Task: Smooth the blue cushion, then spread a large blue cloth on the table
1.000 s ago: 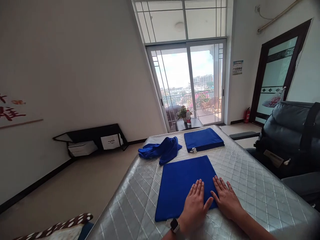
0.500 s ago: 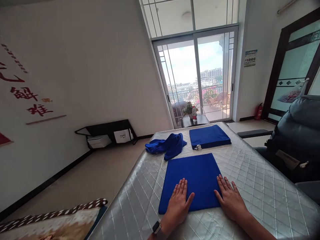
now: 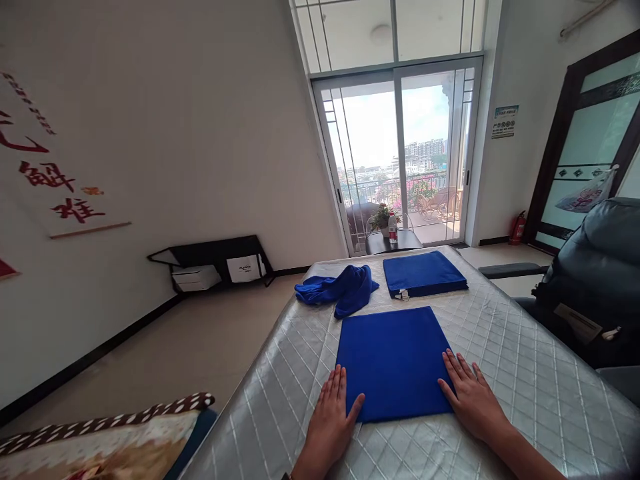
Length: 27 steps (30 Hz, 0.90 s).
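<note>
The flat cloth (image 3: 397, 367), a blue square, lies on the quilted cover (image 3: 520, 360), and it looks all but finished: its edges run fairly straight and its face shows hardly a crease. Beyond its far right corner sits the stack (image 3: 425, 272), blue layers lying neatly one on another with a white tag (image 3: 401, 294) at the near edge, so that part seems done. Beyond its far left corner is the crumpled cloth (image 3: 343, 290), in a loose heap and not folded, which appears to be what is left. The left hand (image 3: 331, 413) rests palm down along the flat cloth's left edge, fingers nearly together and pointing away, thumb out over the blue. The right hand (image 3: 473, 400) lies palm down at its right edge, fingers a little spread, thumb turned inward, forearm slanting in from the near right. Neither hand pinches anything.
</note>
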Tool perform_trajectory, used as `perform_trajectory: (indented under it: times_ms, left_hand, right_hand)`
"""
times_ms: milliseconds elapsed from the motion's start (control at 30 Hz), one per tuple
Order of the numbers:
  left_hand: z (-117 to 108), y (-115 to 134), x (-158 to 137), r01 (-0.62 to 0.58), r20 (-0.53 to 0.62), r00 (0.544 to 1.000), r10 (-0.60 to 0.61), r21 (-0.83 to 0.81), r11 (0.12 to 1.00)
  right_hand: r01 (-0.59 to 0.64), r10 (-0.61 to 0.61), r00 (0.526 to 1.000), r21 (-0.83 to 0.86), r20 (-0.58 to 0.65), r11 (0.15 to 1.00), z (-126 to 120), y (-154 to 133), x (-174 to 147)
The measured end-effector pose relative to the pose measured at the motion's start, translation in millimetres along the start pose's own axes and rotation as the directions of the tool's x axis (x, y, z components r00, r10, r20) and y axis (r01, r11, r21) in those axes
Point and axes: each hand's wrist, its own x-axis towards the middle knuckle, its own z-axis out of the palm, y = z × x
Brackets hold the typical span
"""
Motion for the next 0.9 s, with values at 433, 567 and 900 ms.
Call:
perform_trajectory:
  times_ms: [433,567,900]
  left_hand:
    - [-3,0,-1,0.004,-0.008,1.000,-0.003,0.041,0.999]
    - [-3,4,1,0.026,-0.021,0.999,-0.025,0.076,0.997]
    - [7,134,9,-0.513,-0.061,0.858,0.511,-0.048,0.857]
  right_hand:
    - [-0.004,0.004,1.000,0.000,-0.011,1.000,-2,1,-26]
    - [-0.023,0.023,1.000,0.027,0.000,0.999,5,3,-31]
    - [-0.007,0.008,1.000,0.035,-0.029,0.999,8,6,-31]
